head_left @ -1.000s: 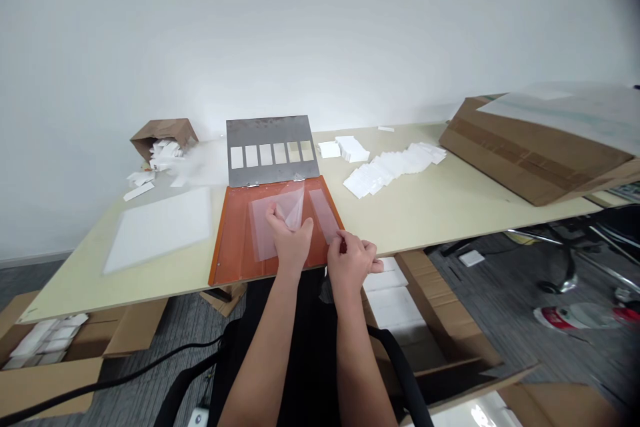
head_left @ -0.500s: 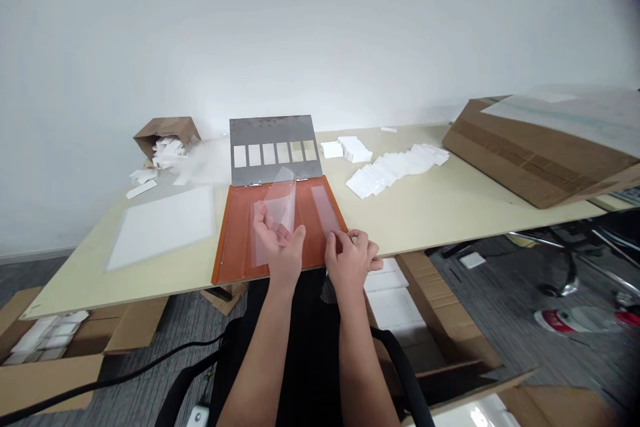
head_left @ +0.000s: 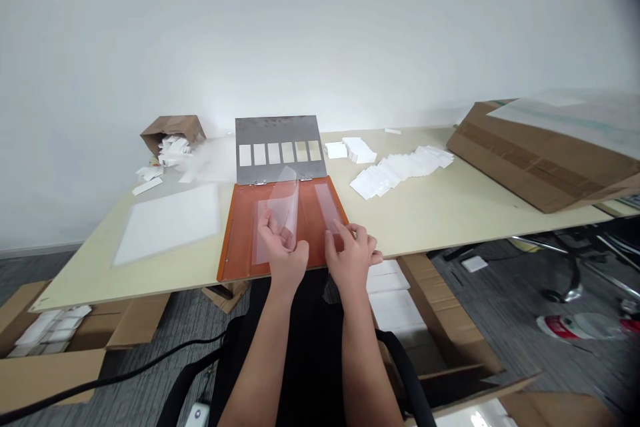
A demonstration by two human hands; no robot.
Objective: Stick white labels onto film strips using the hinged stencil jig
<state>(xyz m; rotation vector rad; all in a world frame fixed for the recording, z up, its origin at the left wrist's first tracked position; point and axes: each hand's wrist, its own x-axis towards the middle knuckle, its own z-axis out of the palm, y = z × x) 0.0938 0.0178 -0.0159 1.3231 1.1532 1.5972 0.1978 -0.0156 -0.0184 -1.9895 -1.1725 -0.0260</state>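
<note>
Two bare hands work at the near edge of an orange board [head_left: 239,233] on a pale laminate table [head_left: 425,213]. The left hand [head_left: 283,247] has its fingers curled in against a clear film sheet [head_left: 283,210], clenching its lower part, where half a second ago they were spread more openly. The sheet is peeled up from the board and curves upward, its top reaching the hinge line. The right hand [head_left: 353,253] lies just beside the left, its fingertips [head_left: 336,227] at the low end of a narrow film strip [head_left: 325,207] that lies flat on the board; whether they grip the strip, I cannot tell.

A steel plate [head_left: 277,133] with six rectangular windows lies hinged to the board's far edge. Beyond it, right, sit a stack of white cards [head_left: 359,150] and a loose spread of white cards [head_left: 400,170]. To the left are a frosted white sheet [head_left: 167,223] and a tipped cardboard box [head_left: 173,128] spilling white pieces [head_left: 170,157]. A large cardboard box [head_left: 545,160] rests at the table's right end. The whole scene sits slightly further right in view than before.
</note>
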